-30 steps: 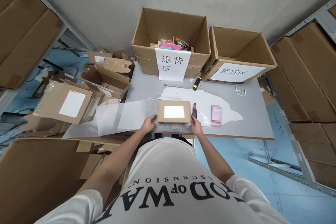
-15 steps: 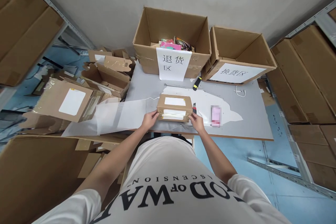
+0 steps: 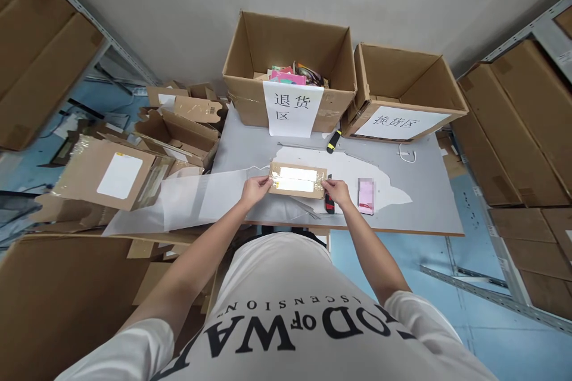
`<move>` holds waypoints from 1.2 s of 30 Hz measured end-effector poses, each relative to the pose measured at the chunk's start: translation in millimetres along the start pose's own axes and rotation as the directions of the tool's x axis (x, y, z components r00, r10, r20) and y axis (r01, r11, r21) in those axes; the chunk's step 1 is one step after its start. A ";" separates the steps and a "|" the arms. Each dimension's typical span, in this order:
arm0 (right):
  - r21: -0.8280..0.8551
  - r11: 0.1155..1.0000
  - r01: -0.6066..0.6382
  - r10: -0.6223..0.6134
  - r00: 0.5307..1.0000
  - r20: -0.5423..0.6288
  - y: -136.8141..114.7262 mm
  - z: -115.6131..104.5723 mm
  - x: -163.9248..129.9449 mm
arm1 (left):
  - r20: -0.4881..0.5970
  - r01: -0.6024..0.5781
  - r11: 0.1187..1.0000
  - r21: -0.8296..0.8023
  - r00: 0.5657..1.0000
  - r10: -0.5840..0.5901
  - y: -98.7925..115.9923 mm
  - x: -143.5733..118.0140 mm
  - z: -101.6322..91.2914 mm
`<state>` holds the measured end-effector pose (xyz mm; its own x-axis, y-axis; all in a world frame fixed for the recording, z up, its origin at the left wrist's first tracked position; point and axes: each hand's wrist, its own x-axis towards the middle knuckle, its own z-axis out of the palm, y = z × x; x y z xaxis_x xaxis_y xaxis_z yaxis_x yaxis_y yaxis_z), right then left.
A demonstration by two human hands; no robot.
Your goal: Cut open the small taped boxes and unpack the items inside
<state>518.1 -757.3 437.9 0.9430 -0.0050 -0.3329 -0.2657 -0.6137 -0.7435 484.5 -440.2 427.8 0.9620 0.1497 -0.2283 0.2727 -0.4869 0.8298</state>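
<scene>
Between my two hands is a small cardboard box (image 3: 298, 180) with white labels and clear tape on the side facing me. My left hand (image 3: 256, 190) grips its left end with the fingers pinched at the edge. At the right end my right hand (image 3: 336, 190) holds it the same way. A red and black utility knife (image 3: 329, 203) lies on the table just beside my right hand, partly covered by it. Under the box spreads a torn white sheet (image 3: 384, 184). To the right lies a pink phone-like item (image 3: 366, 195), partly blurred out.
Two large open cartons with paper signs stand at the back: the left carton (image 3: 250, 98) holds colourful packages, the right carton (image 3: 411, 80) is beside it. A yellow and black tool (image 3: 333, 141) lies before them. Opened boxes (image 3: 176, 137) pile up at the left. Shelved cartons (image 3: 496, 131) flank the right.
The box has been tipped between my hands, so its taped, labelled side now faces up toward me and the former top label is out of sight. More of the knife shows.
</scene>
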 end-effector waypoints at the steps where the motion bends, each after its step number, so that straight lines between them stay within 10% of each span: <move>1: -0.009 1.000 -0.005 0.005 1.000 0.000 2.4 2.0 0.7 | 0.021 0.005 0.999 -0.043 1.000 -0.004 -5.5 -0.4 2.5; 16: 0.101 0.993 -0.065 0.070 0.997 -0.046 14.4 6.1 9.6 | 0.053 0.051 0.960 -0.277 0.998 -0.038 -18.8 5.4 14.1; 24: -0.291 0.938 -0.189 0.126 0.967 -0.222 42.4 -2.9 -12.1 | -0.087 -0.126 0.962 0.244 0.985 0.151 14.5 -24.8 0.5; 28: -0.460 0.868 -0.188 0.152 0.982 -0.116 48.6 16.7 -21.0 | 0.172 -0.527 0.760 0.380 0.848 0.502 28.6 -51.6 14.6; 31: -0.528 0.821 -0.216 0.197 0.976 -0.093 47.8 29.4 -21.5 | 0.395 -0.666 0.612 0.426 0.746 0.537 30.4 -65.2 31.7; 36: -0.571 0.773 -0.276 0.279 0.957 -0.084 48.0 38.8 -21.4 | 0.488 -0.676 0.550 0.491 0.736 0.470 23.1 -69.5 45.4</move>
<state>477.4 -756.1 386.9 0.8448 -0.2424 -0.4771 -0.3511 -0.9239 -0.1522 424.6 -501.0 439.7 0.8424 -0.5382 -0.0267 -0.4940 -0.7912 0.3604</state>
